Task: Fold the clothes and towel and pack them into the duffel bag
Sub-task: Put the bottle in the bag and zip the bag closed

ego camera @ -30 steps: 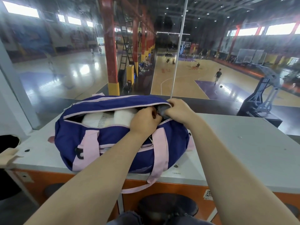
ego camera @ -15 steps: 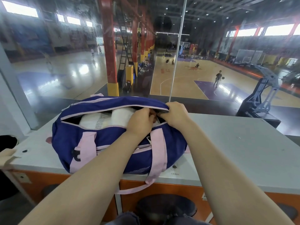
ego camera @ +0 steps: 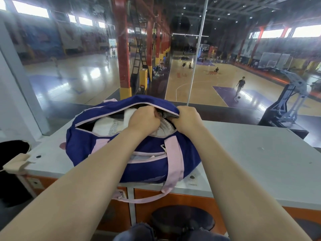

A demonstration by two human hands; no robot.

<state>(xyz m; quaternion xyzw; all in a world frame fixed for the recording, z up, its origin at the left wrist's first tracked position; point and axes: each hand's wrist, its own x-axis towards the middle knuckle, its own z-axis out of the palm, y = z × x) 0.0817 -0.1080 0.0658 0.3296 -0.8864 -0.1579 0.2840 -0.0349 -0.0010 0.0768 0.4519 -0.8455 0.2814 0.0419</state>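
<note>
A navy duffel bag with pink straps lies on the grey counter. Its top zip gapes, and folded white and grey clothes show inside. My left hand is curled at the right part of the opening, fingers tucked in near the zip; what they pinch is hidden. My right hand grips the bag's upper edge at its right end, holding the flap up.
A glass wall stands just behind the counter, with a basketball hall beyond. A dark round stool sits below the counter's front edge. A black bin stands at the left. The counter's right half lies open.
Both hands have shifted slightly left along the bag's opening, and the right end of the bag's top edge is lifted higher. More grey lining shows under the flap.
</note>
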